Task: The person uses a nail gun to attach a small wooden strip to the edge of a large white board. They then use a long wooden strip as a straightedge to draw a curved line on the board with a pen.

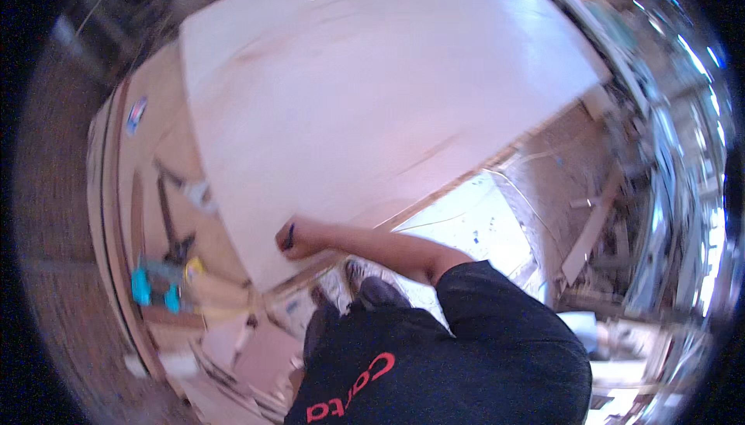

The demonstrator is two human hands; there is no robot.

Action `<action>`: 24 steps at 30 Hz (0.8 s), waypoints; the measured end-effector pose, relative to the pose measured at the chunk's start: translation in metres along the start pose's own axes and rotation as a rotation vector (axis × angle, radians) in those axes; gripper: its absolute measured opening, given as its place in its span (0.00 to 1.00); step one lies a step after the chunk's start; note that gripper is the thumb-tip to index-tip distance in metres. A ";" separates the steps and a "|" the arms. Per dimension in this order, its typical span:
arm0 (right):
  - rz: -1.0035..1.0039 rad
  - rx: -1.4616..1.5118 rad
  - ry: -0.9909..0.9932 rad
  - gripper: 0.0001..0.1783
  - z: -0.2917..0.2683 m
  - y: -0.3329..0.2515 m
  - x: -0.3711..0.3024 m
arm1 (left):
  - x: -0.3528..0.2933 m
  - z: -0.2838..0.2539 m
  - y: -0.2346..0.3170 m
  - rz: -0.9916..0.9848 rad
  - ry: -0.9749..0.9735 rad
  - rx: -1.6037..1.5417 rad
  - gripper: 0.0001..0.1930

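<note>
A large pale plywood sheet (372, 91) fills the upper middle of the view, lying tilted over a wooden workbench (155, 153). My right hand (299, 239) reaches across from the right and rests at the sheet's near lower corner. It is closed on a small dark pencil-like marker (289, 235). My forearm runs back to a black sleeve (497, 301), and my black shirt with red lettering covers the bottom of the picture. My left hand is out of sight. The picture is motion-blurred.
On the bench at the left lie a teal power tool (154, 285), a yellow object (192, 268) and a long dark tool (167, 219). Wood offcuts (233, 371) pile up at lower left. A pale spattered floor sheet (473, 223) and loose boards (590, 231) lie at the right.
</note>
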State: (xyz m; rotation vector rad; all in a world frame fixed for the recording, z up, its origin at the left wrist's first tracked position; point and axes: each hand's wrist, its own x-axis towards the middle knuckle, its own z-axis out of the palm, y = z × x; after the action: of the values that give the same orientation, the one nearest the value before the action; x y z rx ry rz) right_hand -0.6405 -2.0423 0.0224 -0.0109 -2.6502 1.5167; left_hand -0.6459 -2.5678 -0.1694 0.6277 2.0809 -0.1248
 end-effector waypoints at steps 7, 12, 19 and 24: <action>0.352 0.195 0.672 0.11 0.026 -0.043 -0.113 | 0.062 -0.048 -0.012 0.182 0.046 -0.042 0.11; 0.790 -0.230 0.823 0.11 0.086 -0.075 -0.269 | 0.084 -0.091 0.014 0.901 0.250 0.065 0.10; 1.497 -0.001 1.242 0.09 0.174 -0.105 -0.424 | -0.009 -0.174 0.229 0.656 -0.023 -0.168 0.11; 1.749 0.021 1.186 0.14 0.202 -0.089 -0.519 | -0.079 -0.195 0.389 0.950 0.170 -0.318 0.07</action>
State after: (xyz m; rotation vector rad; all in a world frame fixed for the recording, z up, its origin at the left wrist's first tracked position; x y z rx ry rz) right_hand -0.1360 -2.2865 -0.0406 -2.5867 -1.1853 0.8384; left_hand -0.5728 -2.1985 0.0633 1.3713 1.6947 0.8011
